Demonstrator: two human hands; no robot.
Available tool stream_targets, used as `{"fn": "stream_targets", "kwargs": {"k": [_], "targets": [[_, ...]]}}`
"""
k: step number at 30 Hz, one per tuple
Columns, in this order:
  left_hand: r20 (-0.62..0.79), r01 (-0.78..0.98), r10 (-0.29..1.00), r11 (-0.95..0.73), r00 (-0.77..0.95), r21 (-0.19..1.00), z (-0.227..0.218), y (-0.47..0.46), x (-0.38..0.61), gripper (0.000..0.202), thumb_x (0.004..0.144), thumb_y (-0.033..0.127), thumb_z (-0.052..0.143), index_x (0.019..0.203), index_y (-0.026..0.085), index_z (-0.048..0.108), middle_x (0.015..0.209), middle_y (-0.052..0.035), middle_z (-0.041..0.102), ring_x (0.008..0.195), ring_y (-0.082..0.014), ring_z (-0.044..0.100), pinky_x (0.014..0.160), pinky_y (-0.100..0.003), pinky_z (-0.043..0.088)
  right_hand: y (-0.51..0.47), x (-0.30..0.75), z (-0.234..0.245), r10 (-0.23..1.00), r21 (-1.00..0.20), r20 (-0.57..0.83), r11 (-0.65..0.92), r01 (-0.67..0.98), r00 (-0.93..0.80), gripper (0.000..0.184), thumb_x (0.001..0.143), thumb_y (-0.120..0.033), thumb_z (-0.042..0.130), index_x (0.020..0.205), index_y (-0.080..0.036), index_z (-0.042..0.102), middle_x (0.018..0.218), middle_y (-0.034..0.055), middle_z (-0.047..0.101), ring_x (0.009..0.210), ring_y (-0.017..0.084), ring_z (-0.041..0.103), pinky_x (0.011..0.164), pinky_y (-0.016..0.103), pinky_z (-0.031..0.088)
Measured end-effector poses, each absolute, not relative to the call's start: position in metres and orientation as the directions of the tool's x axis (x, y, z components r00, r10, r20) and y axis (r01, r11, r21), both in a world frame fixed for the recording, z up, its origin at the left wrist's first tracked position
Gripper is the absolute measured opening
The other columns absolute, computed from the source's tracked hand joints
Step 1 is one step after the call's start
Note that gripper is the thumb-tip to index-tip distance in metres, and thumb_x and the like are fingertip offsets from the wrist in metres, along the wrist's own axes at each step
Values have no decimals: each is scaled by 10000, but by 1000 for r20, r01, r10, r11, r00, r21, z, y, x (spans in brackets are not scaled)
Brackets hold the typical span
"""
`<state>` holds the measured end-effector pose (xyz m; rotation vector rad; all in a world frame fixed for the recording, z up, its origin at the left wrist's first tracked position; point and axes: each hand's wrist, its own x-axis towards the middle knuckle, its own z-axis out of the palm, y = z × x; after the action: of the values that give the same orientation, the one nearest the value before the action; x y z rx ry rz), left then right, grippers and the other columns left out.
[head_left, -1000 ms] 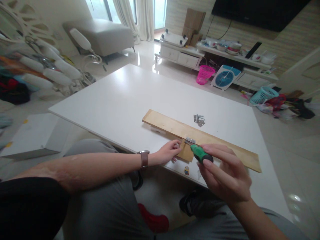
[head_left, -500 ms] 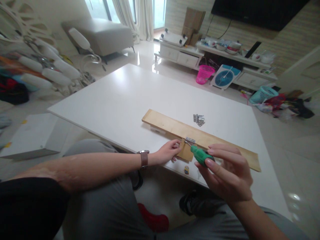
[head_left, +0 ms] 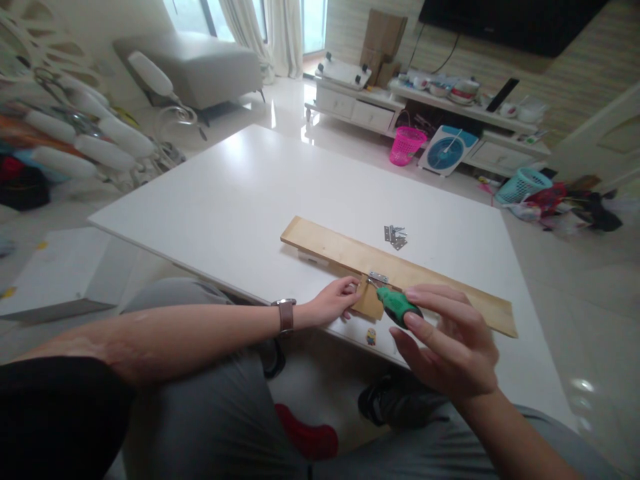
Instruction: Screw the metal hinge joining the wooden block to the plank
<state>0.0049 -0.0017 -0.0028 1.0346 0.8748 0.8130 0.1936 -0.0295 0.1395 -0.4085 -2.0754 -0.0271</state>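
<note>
A green screwdriver (head_left: 395, 305) is in the fingers of my right hand (head_left: 453, 343), its tip at a metal hinge (head_left: 379, 276). The hinge lies across the joint between a long wooden board (head_left: 340, 252) and a short wooden piece (head_left: 369, 307). My left hand (head_left: 340, 300), with a watch on the wrist, grips the left edge of the short piece. Whether a screw sits under the tip is too small to tell. Farther back on the white table (head_left: 220, 193) lies a small pile of metal hinges and screws (head_left: 396, 237).
A small yellow cartoon figure (head_left: 371, 337) is at the table's near edge. Beyond the table are a pink basket (head_left: 407, 145), a box fan (head_left: 447, 152) and a white TV cabinet (head_left: 350, 107). A red object (head_left: 307, 430) is on the floor below.
My right hand's thumb has shifted on the screwdriver handle, lower and apart from the fingers. The whole view has moved slightly. My left hand stays on the short wooden piece.
</note>
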Motion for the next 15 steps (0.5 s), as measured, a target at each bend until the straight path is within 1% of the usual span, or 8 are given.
{"fn": "stream_targets", "kwargs": {"k": [2, 4, 7, 9, 10, 11, 13, 15], "targets": [[-211, -147, 879, 298, 428, 943, -2, -2, 5, 479, 912, 529, 741, 1196, 170, 601, 989, -62, 674, 673, -114, 622, 526, -215, 548, -29, 195, 140, 266, -163, 827, 957, 242, -496, 427, 865, -3, 667, 1259, -167, 651, 1271, 168, 714, 1190, 300, 738, 882, 485, 694], [-210, -152, 878, 300, 430, 942, -2, -2, 5, 483, 908, 537, 744, 1194, 170, 612, 986, -65, 676, 685, -120, 627, 525, -212, 539, -30, 194, 141, 292, -205, 809, 954, 220, -510, 463, 886, 18, 623, 1305, -180, 623, 1322, 174, 713, 1227, 302, 735, 900, 504, 697], [-217, -162, 882, 307, 417, 938, -4, -1, 5, 466, 898, 525, 756, 1170, 172, 621, 979, -64, 683, 680, -117, 627, 526, -209, 528, -32, 192, 142, 300, -177, 824, 942, 284, -481, 423, 871, 23, 681, 1222, -213, 662, 1183, 106, 754, 1099, 241, 767, 847, 426, 705], [-220, -160, 884, 308, 413, 938, -5, -1, 6, 452, 893, 508, 764, 1160, 175, 614, 968, -57, 685, 673, -113, 627, 530, -203, 526, -31, 191, 141, 286, -136, 854, 929, 343, -435, 392, 828, 11, 759, 1131, -227, 689, 1070, 59, 742, 999, 206, 757, 790, 372, 695], [-219, -157, 884, 306, 413, 939, -5, -1, 6, 448, 892, 503, 765, 1157, 177, 611, 961, -53, 685, 672, -111, 627, 533, -200, 526, -31, 192, 140, 279, -122, 863, 925, 360, -422, 376, 814, -7, 789, 1099, -232, 694, 1047, 49, 731, 976, 201, 747, 771, 363, 691], [-217, -156, 884, 303, 414, 940, -5, -1, 6, 448, 892, 503, 765, 1159, 178, 609, 960, -51, 684, 673, -110, 628, 535, -199, 527, -31, 193, 140, 269, -112, 864, 926, 359, -425, 356, 813, -31, 801, 1088, -231, 695, 1054, 53, 724, 977, 204, 742, 764, 367, 691], [-214, -154, 884, 300, 417, 941, -4, -1, 5, 461, 892, 512, 761, 1171, 178, 610, 970, -54, 684, 678, -117, 631, 533, -208, 533, -30, 194, 139, 267, -120, 848, 938, 325, -458, 339, 845, -47, 758, 1132, -211, 684, 1137, 92, 722, 1052, 234, 747, 801, 412, 702], [-214, -150, 883, 299, 418, 942, -2, -2, 5, 472, 893, 516, 754, 1185, 174, 611, 978, -60, 682, 680, -125, 630, 528, -225, 540, -30, 194, 139, 280, -160, 822, 949, 270, -495, 399, 866, -3, 676, 1221, -184, 654, 1250, 139, 713, 1169, 273, 742, 871, 467, 705]]}}
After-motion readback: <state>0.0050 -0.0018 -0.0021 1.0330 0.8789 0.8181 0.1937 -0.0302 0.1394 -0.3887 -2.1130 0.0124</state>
